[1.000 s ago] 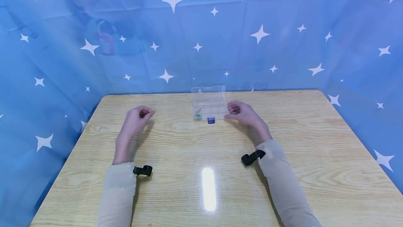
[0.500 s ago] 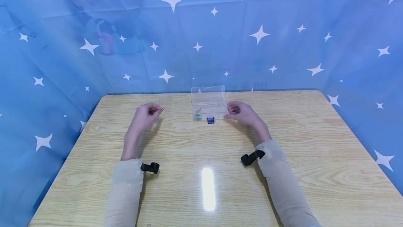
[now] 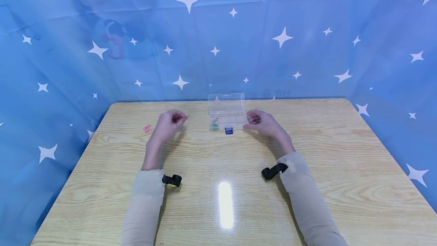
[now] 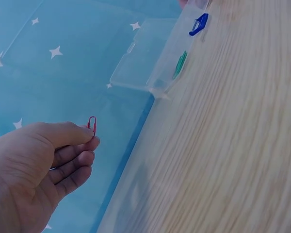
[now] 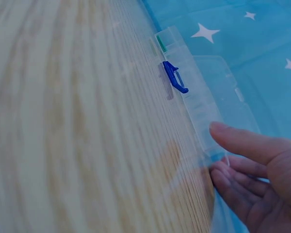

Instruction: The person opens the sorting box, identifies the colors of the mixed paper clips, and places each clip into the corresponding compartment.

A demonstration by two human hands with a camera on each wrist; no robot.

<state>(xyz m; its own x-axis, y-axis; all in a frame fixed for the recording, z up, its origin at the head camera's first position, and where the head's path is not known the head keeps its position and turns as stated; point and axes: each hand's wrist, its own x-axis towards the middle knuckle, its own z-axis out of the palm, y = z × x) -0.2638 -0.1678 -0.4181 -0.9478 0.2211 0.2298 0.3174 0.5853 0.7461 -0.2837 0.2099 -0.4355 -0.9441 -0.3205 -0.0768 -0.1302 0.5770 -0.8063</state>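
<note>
- Your left hand [image 3: 168,123] is up above the table [image 3: 218,185], to the left of the clear box [image 3: 227,115].
- Your thumb and first finger are pinched together on a small red paper clip [image 4: 91,125]. The other fingers are curled in under them.
- The red paper clip sticks up out of your fingertips [image 4: 89,142]. It points toward the clear box, but it is not touching the box. There is a gap of bare table between them.
- Your right hand [image 3: 263,121] is at the right end of the clear box. Its thumb is right at the end wall of the box, and its fingers [image 5: 233,187] are loosely bent, just below the box's corner. It holds nothing.
- The clear box sits near the far edge of the table, and its lid [image 3: 226,100] is open and stands up at the back.
- A green clip [image 4: 180,64] lies inside the box, in the part nearest your left hand.
- A blue latch [image 5: 174,77] sticks out from the front wall of the box.
- More pink paper clips [image 3: 147,128] lie flat on the table, just to the left of your left hand.
- A blue cloth with white stars [image 3: 218,37] hangs all around behind the table.
</note>
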